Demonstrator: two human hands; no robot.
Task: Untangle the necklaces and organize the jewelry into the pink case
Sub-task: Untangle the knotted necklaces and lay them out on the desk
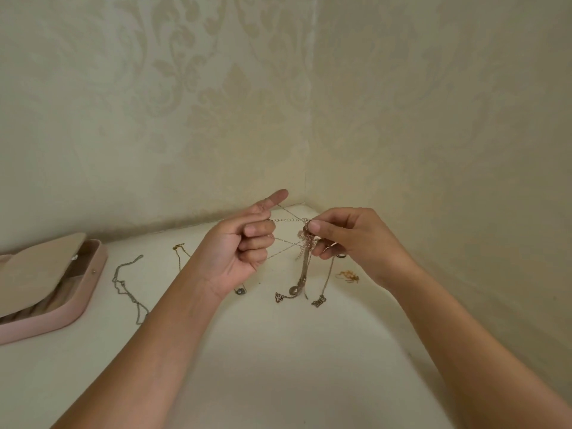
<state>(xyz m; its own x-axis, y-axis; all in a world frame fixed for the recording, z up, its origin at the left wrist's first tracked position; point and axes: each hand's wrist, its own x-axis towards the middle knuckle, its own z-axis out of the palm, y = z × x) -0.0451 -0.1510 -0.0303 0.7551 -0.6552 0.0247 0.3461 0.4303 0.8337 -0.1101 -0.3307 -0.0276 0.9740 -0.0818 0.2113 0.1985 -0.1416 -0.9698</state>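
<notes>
Tangled necklaces: one knot of thin gold and rose chains, held in the air between both hands above the back corner of the tabletop.
Strands: several thin lines fan from the knot leftward to the left fingers; the number of chains in the knot cannot be told.
Pendants: three hang from the knot, their ends at or just above the tabletop: a dark charm, a round disc and a lettered piece.
Right hand: thumb and fingertips pinch the knot.
Left hand: index finger straight, other fingers curled around the strands.
Loose chains: two lie flat to the left, a silver one and a gold one, apart from each other.
Small gold piece: one, lying below the right hand.
Pink case: one, at the left edge, open with its lid tilted over it; beige ridged padding shows inside, the rest hidden by the lid.
</notes>
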